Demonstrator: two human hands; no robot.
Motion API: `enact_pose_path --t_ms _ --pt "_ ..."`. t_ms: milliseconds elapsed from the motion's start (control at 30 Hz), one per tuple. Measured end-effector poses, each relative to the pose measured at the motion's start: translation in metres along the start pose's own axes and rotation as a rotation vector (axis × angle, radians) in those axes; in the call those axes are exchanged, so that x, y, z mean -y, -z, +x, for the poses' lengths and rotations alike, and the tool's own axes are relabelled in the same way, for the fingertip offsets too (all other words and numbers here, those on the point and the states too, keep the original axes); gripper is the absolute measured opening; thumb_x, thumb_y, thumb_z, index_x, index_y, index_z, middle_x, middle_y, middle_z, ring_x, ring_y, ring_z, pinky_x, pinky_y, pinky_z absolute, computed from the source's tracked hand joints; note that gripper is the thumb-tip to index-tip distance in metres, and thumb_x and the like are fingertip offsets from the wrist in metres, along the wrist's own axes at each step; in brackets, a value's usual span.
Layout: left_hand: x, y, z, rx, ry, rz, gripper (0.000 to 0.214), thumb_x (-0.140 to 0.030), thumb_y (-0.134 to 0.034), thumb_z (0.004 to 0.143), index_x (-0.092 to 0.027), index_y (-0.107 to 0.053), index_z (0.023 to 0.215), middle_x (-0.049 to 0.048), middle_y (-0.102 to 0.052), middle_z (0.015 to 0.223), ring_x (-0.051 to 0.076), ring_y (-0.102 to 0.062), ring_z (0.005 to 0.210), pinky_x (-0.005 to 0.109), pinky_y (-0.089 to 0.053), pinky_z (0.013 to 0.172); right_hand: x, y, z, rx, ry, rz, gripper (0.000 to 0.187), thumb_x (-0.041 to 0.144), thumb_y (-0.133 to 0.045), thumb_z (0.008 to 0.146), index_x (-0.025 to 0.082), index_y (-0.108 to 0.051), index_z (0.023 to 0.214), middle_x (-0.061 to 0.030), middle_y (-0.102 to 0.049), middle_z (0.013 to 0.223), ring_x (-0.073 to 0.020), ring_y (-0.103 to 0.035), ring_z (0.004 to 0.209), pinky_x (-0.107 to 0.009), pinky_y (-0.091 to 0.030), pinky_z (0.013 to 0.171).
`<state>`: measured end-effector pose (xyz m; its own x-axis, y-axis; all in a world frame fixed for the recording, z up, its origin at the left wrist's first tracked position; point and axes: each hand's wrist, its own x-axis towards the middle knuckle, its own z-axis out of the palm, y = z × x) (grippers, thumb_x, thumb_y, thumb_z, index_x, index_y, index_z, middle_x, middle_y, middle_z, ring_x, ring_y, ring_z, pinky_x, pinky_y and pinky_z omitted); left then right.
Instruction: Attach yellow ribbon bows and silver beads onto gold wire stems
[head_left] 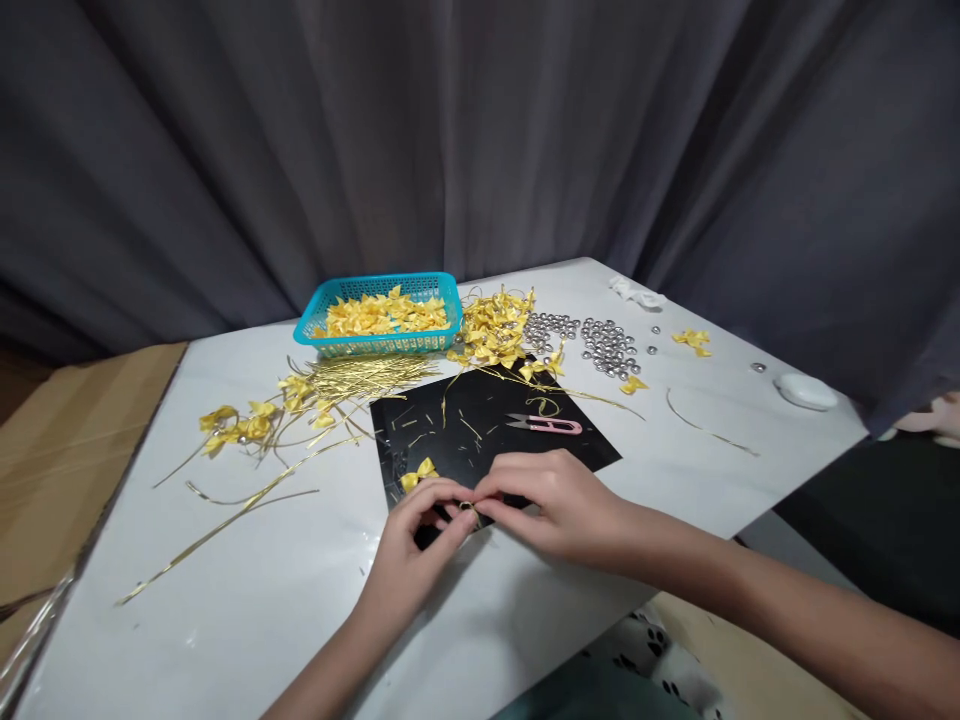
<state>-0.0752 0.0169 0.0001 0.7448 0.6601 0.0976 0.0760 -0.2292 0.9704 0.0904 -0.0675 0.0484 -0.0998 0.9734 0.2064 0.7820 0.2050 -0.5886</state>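
Observation:
Over the front edge of a black sheet (450,430), my left hand (424,535) pinches a thin gold cord (468,506) that curls into a small loop. The fingertips of my right hand (559,505) meet the left ones and are closed on the same cord. A yellow ribbon bow (420,474) shows just behind my left fingers; whether the cord joins it I cannot tell. Pink-handled thread snips (551,424) lie on the sheet beyond my right hand, among short gold cord clippings (469,425).
A blue basket (375,347) of yellow bows stands at the back. Beside it are a pile of corded bows (495,325) and silver beads (611,345). Gold cord lengths (367,380) lie in front. A white dish (806,391) sits near the right edge; cardboard (82,440) is at left.

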Motion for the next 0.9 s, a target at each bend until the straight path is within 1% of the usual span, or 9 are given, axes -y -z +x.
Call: enact_pose_path --t_ms 100,267,400,500,667,800,900 --pt "0.000 0.000 0.002 0.015 0.105 -0.100 0.023 -0.039 -0.060 0.080 -0.017 -0.066 0.080 0.0077 -0.065 0.085 0.019 -0.060 0.076 0.030 -0.047 0.064 0.000 -0.004 0.001 -0.008 0.063 -0.096 0.018 0.020 -0.050 0.089 0.014 -0.067 0.089 -0.0036 -0.067 0.081 -0.0110 -0.059 0.067 -0.020 -0.035 0.056" --pt "-0.003 0.001 0.004 0.026 0.162 -0.148 0.027 -0.042 -0.060 0.078 -0.016 -0.061 0.072 0.0046 -0.060 0.074 0.017 -0.054 0.070 0.027 -0.043 0.062 -0.001 -0.004 0.003 -0.023 0.074 -0.165 0.020 0.019 -0.046 0.090 0.014 -0.065 0.088 -0.0039 -0.065 0.081 -0.0116 -0.059 0.066 -0.021 -0.033 0.054" --pt "-0.006 -0.002 0.002 0.069 0.198 -0.151 0.025 -0.040 -0.053 0.083 -0.017 -0.056 0.073 0.0006 -0.052 0.071 0.014 -0.047 0.066 0.025 -0.038 0.062 -0.001 -0.003 0.004 -0.028 0.034 -0.129 0.018 0.020 -0.046 0.090 0.014 -0.063 0.087 -0.0042 -0.064 0.081 -0.0123 -0.059 0.067 -0.021 -0.035 0.056" --pt "-0.007 -0.002 0.000 0.117 0.201 -0.121 0.024 -0.037 -0.049 0.086 -0.017 -0.054 0.074 0.0004 -0.051 0.073 0.014 -0.046 0.069 0.026 -0.036 0.064 0.000 -0.004 0.005 -0.035 0.002 -0.078 0.016 0.019 -0.047 0.089 0.014 -0.062 0.086 -0.0040 -0.064 0.081 -0.0124 -0.059 0.068 -0.020 -0.036 0.057" --pt "-0.005 -0.002 0.000 0.156 0.188 -0.035 0.022 -0.034 -0.046 0.087 -0.018 -0.051 0.073 -0.0001 -0.050 0.072 0.014 -0.046 0.068 0.025 -0.035 0.063 0.000 -0.005 0.005 -0.076 -0.031 -0.035 0.014 0.019 -0.049 0.088 0.015 -0.062 0.085 -0.0032 -0.063 0.079 -0.0110 -0.057 0.066 -0.020 -0.036 0.057" --pt "-0.005 -0.001 -0.001 0.290 0.148 0.113 0.017 -0.027 -0.046 0.086 -0.018 -0.053 0.074 -0.0002 -0.052 0.072 0.013 -0.047 0.066 0.023 -0.034 0.059 -0.003 0.000 0.006 -0.121 -0.018 -0.033 0.013 0.018 -0.049 0.088 0.014 -0.061 0.084 -0.0030 -0.061 0.077 -0.0104 -0.054 0.066 -0.020 -0.036 0.059" --pt "-0.010 0.001 -0.003 0.449 0.081 0.242 0.013 -0.020 -0.047 0.084 -0.018 -0.057 0.076 -0.0007 -0.055 0.073 0.012 -0.048 0.064 0.022 -0.033 0.057 -0.005 0.008 0.007 -0.175 -0.011 -0.028 0.012 0.017 -0.050 0.088 0.014 -0.061 0.084 -0.0018 -0.060 0.075 -0.0088 -0.051 0.064 -0.020 -0.036 0.059"
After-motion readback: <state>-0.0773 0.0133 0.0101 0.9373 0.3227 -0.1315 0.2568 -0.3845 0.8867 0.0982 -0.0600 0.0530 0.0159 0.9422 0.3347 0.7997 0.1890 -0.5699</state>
